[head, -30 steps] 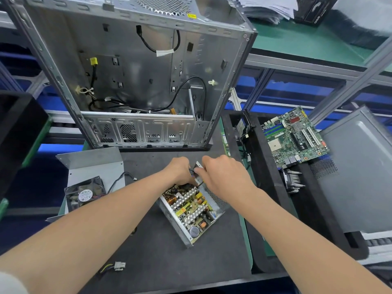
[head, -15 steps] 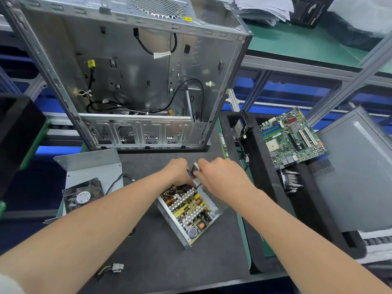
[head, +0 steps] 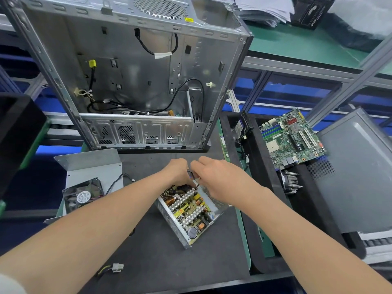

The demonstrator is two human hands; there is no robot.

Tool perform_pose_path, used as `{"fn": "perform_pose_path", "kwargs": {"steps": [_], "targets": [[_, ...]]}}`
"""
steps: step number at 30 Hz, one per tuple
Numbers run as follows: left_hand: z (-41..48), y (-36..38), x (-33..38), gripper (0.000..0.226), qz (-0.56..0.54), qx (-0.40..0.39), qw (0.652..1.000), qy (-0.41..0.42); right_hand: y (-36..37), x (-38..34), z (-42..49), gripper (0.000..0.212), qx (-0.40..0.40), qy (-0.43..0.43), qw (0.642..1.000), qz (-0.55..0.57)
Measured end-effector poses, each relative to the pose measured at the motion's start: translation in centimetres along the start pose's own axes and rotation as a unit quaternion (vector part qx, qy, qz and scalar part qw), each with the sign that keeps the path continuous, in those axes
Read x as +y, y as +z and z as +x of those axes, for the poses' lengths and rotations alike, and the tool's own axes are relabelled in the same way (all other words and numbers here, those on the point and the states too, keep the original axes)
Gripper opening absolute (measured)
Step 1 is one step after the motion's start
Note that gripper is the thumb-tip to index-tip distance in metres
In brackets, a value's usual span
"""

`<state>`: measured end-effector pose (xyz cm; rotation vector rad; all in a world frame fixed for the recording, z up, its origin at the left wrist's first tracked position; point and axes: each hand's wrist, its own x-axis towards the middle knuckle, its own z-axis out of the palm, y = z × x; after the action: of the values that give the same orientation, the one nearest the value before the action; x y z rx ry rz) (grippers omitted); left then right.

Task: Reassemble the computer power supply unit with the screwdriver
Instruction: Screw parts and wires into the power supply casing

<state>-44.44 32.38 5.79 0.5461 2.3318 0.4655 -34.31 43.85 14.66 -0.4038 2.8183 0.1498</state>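
The open power supply unit lies tilted on the black mat, its circuit board with coils and heat sinks exposed. Both hands meet over its far end. My left hand is curled there, its fingertips hidden behind its knuckles. My right hand is curled too, and pinches a thin dark wire that runs between the two hands. The unit's grey cover with its black fan lies to the left. No screwdriver shows.
An empty computer case stands open behind the mat. A motherboard and a heat sink rest in a black tray on the right, beside a grey side panel. A loose white connector lies near the front edge.
Both hands stay at the unit's far end and draw slightly closer together. The power supply has not moved.
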Motion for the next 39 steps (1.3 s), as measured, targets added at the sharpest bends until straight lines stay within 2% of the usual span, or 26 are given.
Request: {"fn": "perform_pose_path", "kwargs": {"steps": [2,7,9,12,15,17,19,20,25,27,30,32,34,37,39], "targets": [[0.0,0.0,0.0,0.042,-0.008,0.003,1.0,-0.003,0.1,0.1,0.3,0.018,0.012,0.041,0.999,0.016],[-0.2,-0.1,0.1,0.04,-0.02,-0.003,1.0,-0.015,0.8,-0.3,0.3,0.025,0.038,0.123,0.992,0.004],[-0.3,-0.1,0.1,0.04,-0.024,-0.005,1.0,-0.019,0.8,-0.4,0.0,0.024,0.035,0.115,0.992,0.03],[-0.4,-0.2,0.2,0.043,-0.017,-0.004,1.0,-0.013,-0.3,-0.1,-0.8,0.011,0.007,0.045,0.996,0.077],[-0.6,-0.1,0.1,0.056,-0.008,0.002,1.0,-0.009,-0.8,0.5,-0.9,0.032,-0.041,-0.018,0.999,0.029],[-0.5,-0.2,0.1,0.05,-0.006,-0.002,1.0,-0.001,-0.9,0.6,-0.7,0.031,-0.035,-0.009,0.999,0.015],[-0.4,-0.2,0.1,0.04,-0.016,-0.002,1.0,-0.002,-0.6,0.7,-0.3,0.018,-0.013,0.018,0.999,0.028],[-0.5,-0.2,0.1,0.042,-0.023,-0.003,1.0,-0.008,-0.5,0.7,-0.1,0.018,-0.008,0.036,0.999,0.031],[-0.7,-0.2,0.2,0.038,-0.045,-0.008,0.999,-0.021,0.8,0.0,0.1,0.03,0.042,0.125,0.991,0.01],[-0.9,-0.1,0.2,0.038,-0.044,-0.006,0.999,-0.023,1.0,-0.1,-0.3,0.027,0.051,0.106,0.992,0.047],[-1.1,-0.1,0.3,0.036,-0.035,0.004,0.999,-0.008,0.3,0.2,-1.0,0.012,0.027,0.025,0.994,0.107],[-1.3,-0.1,0.3,0.047,-0.021,0.009,1.0,-0.001,-0.1,0.8,-1.0,0.026,-0.008,-0.029,0.997,0.074],[-1.4,-0.1,0.3,0.049,-0.03,0.017,0.999,0.001,-0.2,0.8,-0.6,0.028,-0.017,-0.023,0.998,0.047],[-1.6,-0.2,0.1,0.041,-0.069,0.013,0.997,-0.009,0.0,0.7,-0.2,0.015,0.011,0.015,0.997,0.069],[-1.8,-0.3,0.1,0.036,-0.085,0.008,0.996,-0.012,0.1,0.7,0.2,0.024,0.024,0.032,0.996,0.076]]}}
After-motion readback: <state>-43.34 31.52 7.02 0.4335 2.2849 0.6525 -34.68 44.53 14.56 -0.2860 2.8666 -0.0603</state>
